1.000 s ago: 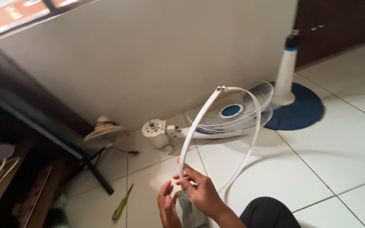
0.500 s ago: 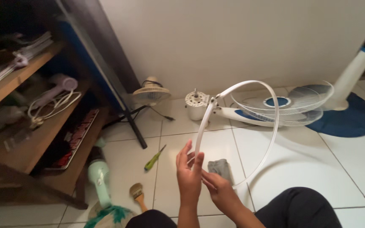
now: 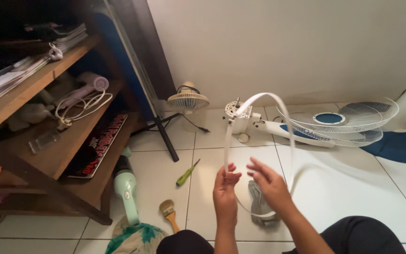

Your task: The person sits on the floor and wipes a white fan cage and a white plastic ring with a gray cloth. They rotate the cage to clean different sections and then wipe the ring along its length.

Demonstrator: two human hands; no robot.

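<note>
My left hand [image 3: 225,194] grips the left side of a thin white plastic ring [image 3: 259,99], a fan guard rim, and holds it upright over the tiled floor. My right hand [image 3: 269,185] is just right of it with the fingers spread, near the ring's lower part, holding nothing. A grey cloth [image 3: 258,202] lies on the floor under my hands. Beyond the ring lie a white fan motor unit [image 3: 237,113] and a white wire fan grille with a blue centre [image 3: 339,123].
A green screwdriver [image 3: 187,172], a paintbrush [image 3: 169,212] and a mint green handheld appliance [image 3: 127,188] lie on the floor at left. A wooden shelf unit [image 3: 48,146] stands at far left. A small fan [image 3: 187,101] sits by the wall. A blue fan base [image 3: 402,143] is at right.
The view has swung further left and down. My right hand has let go of the ring and opened; the left hand now grips it. The ring has turned more edge-on.
</note>
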